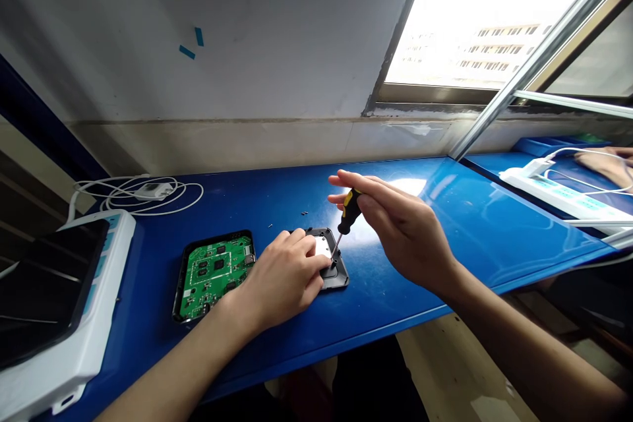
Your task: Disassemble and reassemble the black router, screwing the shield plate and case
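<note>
My right hand (403, 227) holds a black-and-yellow screwdriver (350, 211) between thumb and fingers, its fingers stretched past the handle. The slanting shaft runs down to the near right part of a dark grey plastic cover (341, 275) that lies on the table. My left hand (289, 270) bears down on this cover with bent fingers, hiding much of it; its fingertips are close to the screwdriver's tip. Whether the tip sits on a screw cannot be made out. Left of that hand, a green circuit board (215, 277) lies in a black housing. Small screws (304, 213) lie behind the cover.
On the left stands a white power strip (111, 277) with a dark-screened device (54, 283) against it. A white adapter (154, 191) with coiled cable lies behind. At right, beyond a metal frame (494, 115), are another power strip (568, 194) and another person's hand (606, 165).
</note>
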The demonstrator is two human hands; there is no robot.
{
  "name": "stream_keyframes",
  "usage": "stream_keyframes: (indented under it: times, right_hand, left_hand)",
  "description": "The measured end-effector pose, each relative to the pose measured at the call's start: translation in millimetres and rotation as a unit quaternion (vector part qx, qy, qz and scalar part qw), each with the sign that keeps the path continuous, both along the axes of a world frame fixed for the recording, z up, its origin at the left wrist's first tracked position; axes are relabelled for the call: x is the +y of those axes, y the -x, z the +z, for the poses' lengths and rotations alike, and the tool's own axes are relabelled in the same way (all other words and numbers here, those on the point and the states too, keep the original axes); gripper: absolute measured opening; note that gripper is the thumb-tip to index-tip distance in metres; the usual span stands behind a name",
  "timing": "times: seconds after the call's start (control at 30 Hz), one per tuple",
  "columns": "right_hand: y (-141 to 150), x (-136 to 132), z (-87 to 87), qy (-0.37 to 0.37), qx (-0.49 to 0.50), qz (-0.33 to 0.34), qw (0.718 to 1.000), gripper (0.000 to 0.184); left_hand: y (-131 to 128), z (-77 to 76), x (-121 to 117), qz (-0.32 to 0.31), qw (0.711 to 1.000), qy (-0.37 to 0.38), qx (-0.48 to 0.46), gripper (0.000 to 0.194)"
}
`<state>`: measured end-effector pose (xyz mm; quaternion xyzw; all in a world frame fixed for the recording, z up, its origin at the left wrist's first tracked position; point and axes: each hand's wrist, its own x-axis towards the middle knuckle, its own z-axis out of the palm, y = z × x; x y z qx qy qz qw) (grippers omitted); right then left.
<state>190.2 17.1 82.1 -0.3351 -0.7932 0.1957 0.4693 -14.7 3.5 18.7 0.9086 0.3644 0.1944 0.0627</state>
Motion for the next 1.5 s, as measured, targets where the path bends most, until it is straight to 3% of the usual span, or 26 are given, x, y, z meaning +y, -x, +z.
stream_keyframes:
  times: [0.2, 0.33, 0.43, 0.5, 0.63, 0.73, 0.93, 1.07, 1.17, 1.33, 1.5]
  right_hand:
    - [-3, 5, -0.8, -0.072, -0.022, -0.085, 0.994, 0.023]
    - [-4, 6, -4.3, -0.135, -0.031, -0.076, 0.988, 0.018]
    - [-5, 5, -3.4, -0.121, -0.045, -0.036, 0.991, 0.035]
    - [-5, 5, -2.0, -0.119, -0.056, -0.034, 0.991, 0.037]
    - [-5, 7, -1.0, -0.131, -0.043, -0.072, 0.988, 0.031]
    - [-4, 6, -1.9, -0.158, -0.036, -0.064, 0.985, 0.020]
    - [-6, 6, -1.2, -0.111, -0.059, -0.036, 0.991, 0.036]
    - [-6, 7, 1.5, -0.134, -0.061, -0.071, 0.987, 0.028]
    - [-5, 4, 3.2, -0.156, -0.063, -0.059, 0.984, 0.019]
    - [-6, -3, 8.9, -0.145, -0.105, -0.053, 0.982, 0.032]
    - [-6, -8, 14.0, -0.139, -0.126, -0.099, 0.977, 0.028]
  left_hand:
    - [1, -0.1, 0, -0.001, 1.000, -0.007, -0.008, 0.023]
    - [1, 1.0, -1, -0.003, 1.000, -0.010, -0.004, 0.022]
    - [1, 0.9, -1, -0.002, 1.000, -0.002, -0.004, 0.022]
    - [0, 0.1, -1, -0.002, 1.000, -0.002, -0.006, 0.022]
    - [0, -2.4, -1, -0.004, 1.000, -0.005, -0.009, 0.022]
    - [0, -3.0, 0, -0.002, 1.000, -0.004, -0.002, 0.022]
    - [-1, -1.1, -1, 0.001, 1.000, 0.000, 0.001, 0.022]
    - [0, -1.4, -1, -0.002, 1.000, -0.007, -0.004, 0.023]
    - [0, -1.9, -1, -0.002, 1.000, -0.010, -0.006, 0.022]
    - [0, -2.5, 0, 0.001, 1.000, -0.010, -0.005, 0.022]
    - [-1, -3.6, 0, 0.001, 1.000, -0.004, -0.004, 0.023]
